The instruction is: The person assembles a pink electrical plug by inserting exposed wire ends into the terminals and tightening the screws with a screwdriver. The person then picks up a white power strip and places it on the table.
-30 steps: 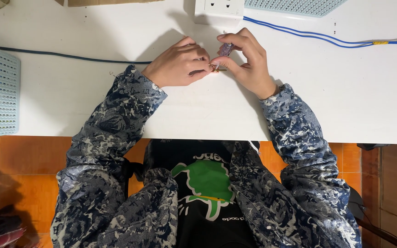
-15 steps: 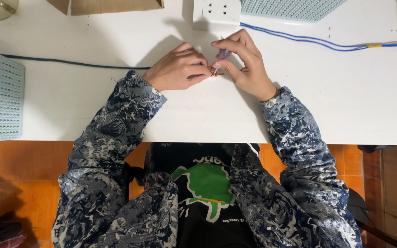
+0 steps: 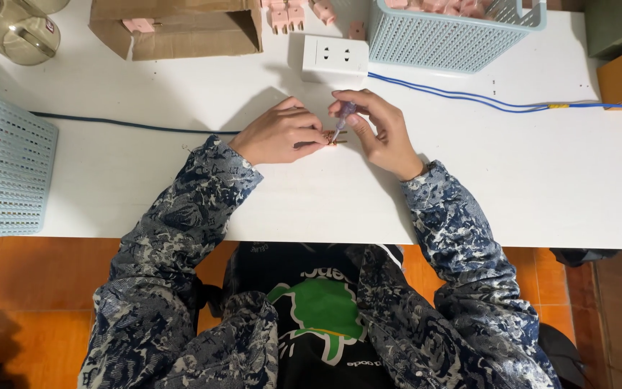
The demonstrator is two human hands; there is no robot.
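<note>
While clenched on a small pink plug [image 3: 329, 141], left hand [image 3: 282, 135]; right hand [image 3: 379, 130] gripping slim translucent screwdriver [image 3: 343, 117].

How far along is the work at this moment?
In hand: left hand pins a small pink plug on the white table; right hand applies a small screwdriver. More pink plugs lie by the cardboard box; finished or waiting is unclear.

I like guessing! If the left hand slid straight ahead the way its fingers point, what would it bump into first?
Probably the right hand. The left hand points right across the table, and only the small plug piece sits between them.
</note>
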